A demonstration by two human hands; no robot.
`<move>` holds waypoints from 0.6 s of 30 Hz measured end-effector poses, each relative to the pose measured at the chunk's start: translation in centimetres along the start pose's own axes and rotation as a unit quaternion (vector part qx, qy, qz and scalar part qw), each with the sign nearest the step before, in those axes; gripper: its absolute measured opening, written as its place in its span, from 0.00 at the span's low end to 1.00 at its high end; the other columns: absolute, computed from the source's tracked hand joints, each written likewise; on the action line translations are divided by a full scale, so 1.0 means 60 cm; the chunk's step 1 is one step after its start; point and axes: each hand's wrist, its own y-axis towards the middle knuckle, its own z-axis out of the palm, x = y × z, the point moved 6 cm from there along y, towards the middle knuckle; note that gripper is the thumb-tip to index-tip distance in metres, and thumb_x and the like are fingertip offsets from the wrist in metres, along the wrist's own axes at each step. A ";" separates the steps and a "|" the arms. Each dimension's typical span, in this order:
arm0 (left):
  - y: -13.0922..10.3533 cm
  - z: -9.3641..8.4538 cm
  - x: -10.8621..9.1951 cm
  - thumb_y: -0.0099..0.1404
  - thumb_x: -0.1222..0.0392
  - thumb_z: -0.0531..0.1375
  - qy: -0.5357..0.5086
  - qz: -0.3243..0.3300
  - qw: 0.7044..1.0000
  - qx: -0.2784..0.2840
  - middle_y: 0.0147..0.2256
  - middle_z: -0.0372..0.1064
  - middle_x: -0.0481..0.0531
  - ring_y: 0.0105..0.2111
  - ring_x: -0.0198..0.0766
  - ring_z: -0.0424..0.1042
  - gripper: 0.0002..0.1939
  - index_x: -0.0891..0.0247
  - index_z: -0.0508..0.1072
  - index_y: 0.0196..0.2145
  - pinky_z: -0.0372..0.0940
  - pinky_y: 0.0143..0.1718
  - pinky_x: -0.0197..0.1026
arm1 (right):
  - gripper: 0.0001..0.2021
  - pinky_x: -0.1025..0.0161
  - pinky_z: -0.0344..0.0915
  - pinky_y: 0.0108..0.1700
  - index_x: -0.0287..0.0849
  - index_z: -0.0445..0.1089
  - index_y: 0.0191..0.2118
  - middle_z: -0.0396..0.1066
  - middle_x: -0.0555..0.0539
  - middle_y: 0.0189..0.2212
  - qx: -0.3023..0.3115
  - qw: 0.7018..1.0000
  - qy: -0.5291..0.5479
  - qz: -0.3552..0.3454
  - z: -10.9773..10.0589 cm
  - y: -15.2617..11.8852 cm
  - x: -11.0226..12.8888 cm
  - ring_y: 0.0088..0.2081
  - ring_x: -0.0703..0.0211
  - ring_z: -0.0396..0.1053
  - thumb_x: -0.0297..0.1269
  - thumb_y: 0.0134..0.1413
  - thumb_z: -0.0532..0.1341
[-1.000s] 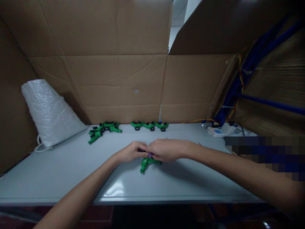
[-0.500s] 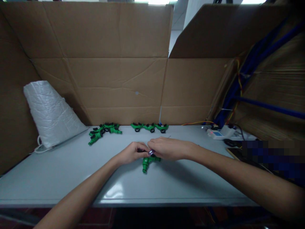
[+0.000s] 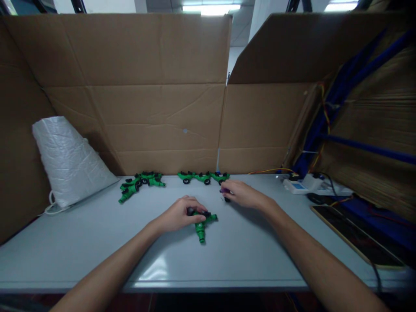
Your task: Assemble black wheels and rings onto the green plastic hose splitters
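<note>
My left hand (image 3: 182, 213) is closed on a green fitting (image 3: 201, 229) with stubby branches and black parts on top; one branch points towards me, another to the right. It is held low over the white table. My right hand (image 3: 242, 194) is farther back and to the right, its fingers pinched round a small purple and dark piece (image 3: 225, 191), mostly hidden. Tiny dark specks (image 3: 222, 199) lie by those fingertips, too small to name. Just behind it stands a row of three green fittings (image 3: 203, 178) with black wheel-like discs.
More green fittings (image 3: 143, 180) lie clustered at the back left. A white wrapped bundle (image 3: 73, 160) leans at the left. Cardboard walls (image 3: 156, 108) close off the back. To the right are a power strip (image 3: 297, 186), cables and a dark flat panel (image 3: 354, 236).
My right hand has moved away from the fitting, back and to the right, carrying the small purple piece. My left hand still holds the fitting, its near branch turned slightly.
</note>
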 end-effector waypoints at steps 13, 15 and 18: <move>0.002 0.003 -0.009 0.71 0.50 0.65 -0.007 0.002 1.000 0.000 0.41 0.77 0.56 0.43 0.43 0.73 0.14 0.61 0.83 0.47 0.65 0.49 0.42 | 0.05 0.63 0.58 0.45 0.39 0.77 0.41 0.73 0.44 0.40 0.032 0.998 0.046 -0.039 0.012 -0.013 0.021 0.42 0.54 0.68 0.30 0.66 0.62; 0.002 0.001 -0.007 0.71 0.50 0.65 -0.005 -0.004 1.000 -0.006 0.41 0.77 0.56 0.44 0.43 0.72 0.14 0.61 0.83 0.48 0.65 0.49 0.43 | 0.05 0.63 0.59 0.45 0.39 0.77 0.42 0.73 0.43 0.40 0.012 0.998 0.053 -0.030 0.011 -0.012 0.019 0.42 0.54 0.68 0.30 0.66 0.62; 0.001 0.001 -0.005 0.72 0.51 0.65 0.000 -0.006 1.000 -0.012 0.41 0.76 0.55 0.44 0.44 0.72 0.14 0.61 0.82 0.48 0.65 0.50 0.43 | 0.06 0.63 0.59 0.46 0.38 0.75 0.42 0.73 0.43 0.40 -0.056 0.996 0.070 -0.014 0.000 -0.011 0.021 0.42 0.54 0.68 0.28 0.67 0.60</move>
